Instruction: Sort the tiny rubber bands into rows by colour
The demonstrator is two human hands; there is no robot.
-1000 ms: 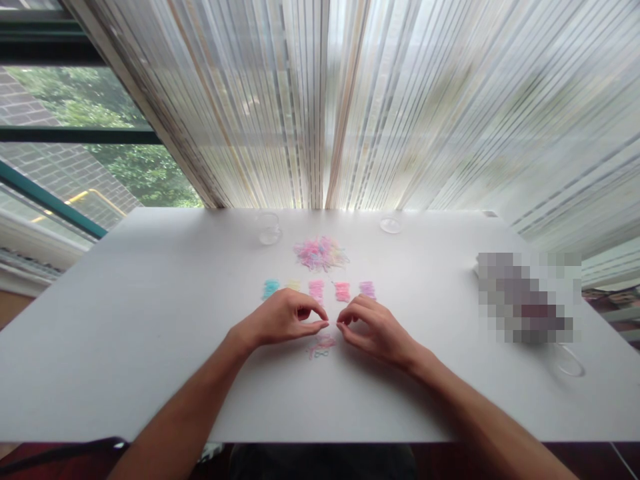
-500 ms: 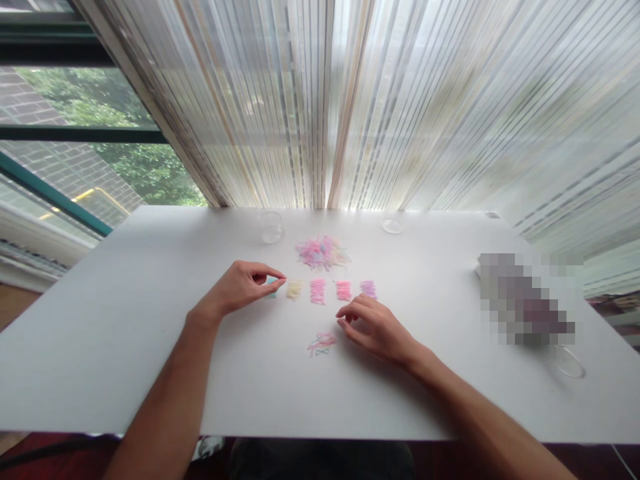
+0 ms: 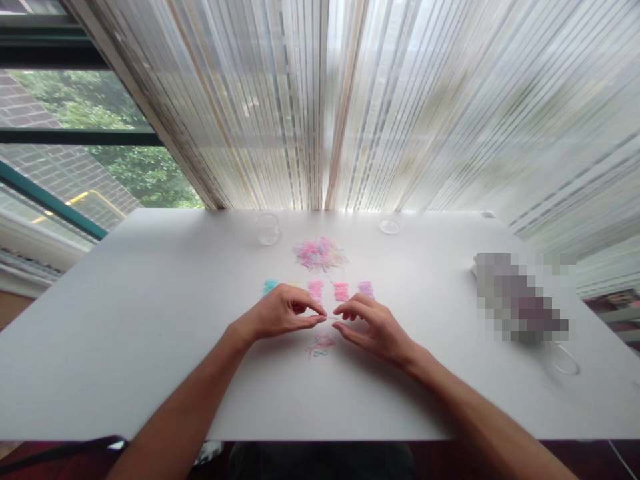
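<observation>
My left hand (image 3: 281,312) is closed in a pinch on a thin, pale pink rubber band (image 3: 333,318), whose free end points toward the other hand. Facing it, my right hand (image 3: 373,327) has its thumb and index finger apart around that end. Beyond the hands lie small rows of pastel rubber bands: teal (image 3: 271,287), pink (image 3: 315,291), coral pink (image 3: 341,291) and purple (image 3: 367,289). A yellow row (image 3: 294,285) is mostly hidden behind my left hand. Below the fingertips rests a small loose heap of mixed bands (image 3: 320,346).
A larger mixed pile of bands (image 3: 320,254) lies farther back on the white table (image 3: 125,333). Behind it stand a clear round container (image 3: 269,233) and a clear lid (image 3: 389,226). A pixelated object (image 3: 520,297) with a clear loop lies at the right.
My left hand has moved right and slightly nearer, from beside the teal and yellow rows to the right hand's fingertips. My right hand's finger and thumb stay nearly in place.
</observation>
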